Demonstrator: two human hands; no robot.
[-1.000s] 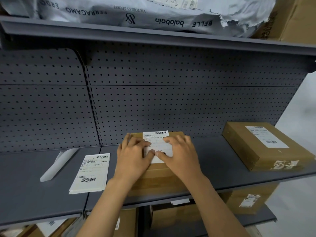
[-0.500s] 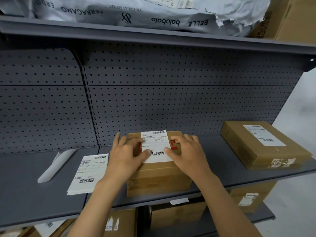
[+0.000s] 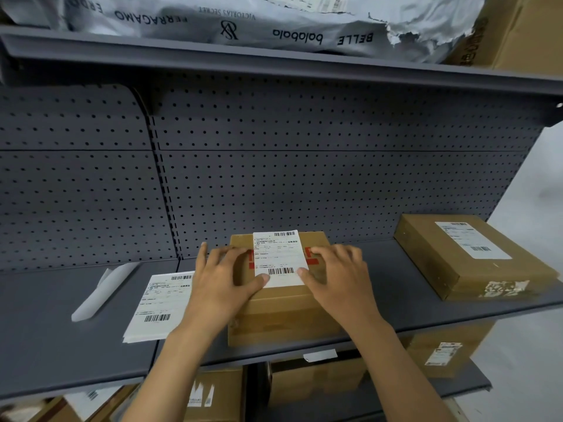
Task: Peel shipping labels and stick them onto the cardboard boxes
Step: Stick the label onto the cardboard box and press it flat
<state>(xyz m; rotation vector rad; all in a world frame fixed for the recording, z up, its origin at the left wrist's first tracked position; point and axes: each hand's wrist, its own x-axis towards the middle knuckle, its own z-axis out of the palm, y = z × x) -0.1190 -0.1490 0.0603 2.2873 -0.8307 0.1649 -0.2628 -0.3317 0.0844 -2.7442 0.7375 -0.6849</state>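
Shipping label [image 3: 279, 257] lies on cardboard box [image 3: 283, 318], grey shelf [image 3: 405, 303].

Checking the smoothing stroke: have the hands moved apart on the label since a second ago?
Yes. The left hand and right hand slid outward off the label, uncovering it.

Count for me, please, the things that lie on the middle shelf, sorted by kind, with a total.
Cardboard boxes: 2, the middle box and the right box
Labels stuck on boxes: 2, and
Stacks of loose labels: 1
Peeled backing papers: 1
Total: 6
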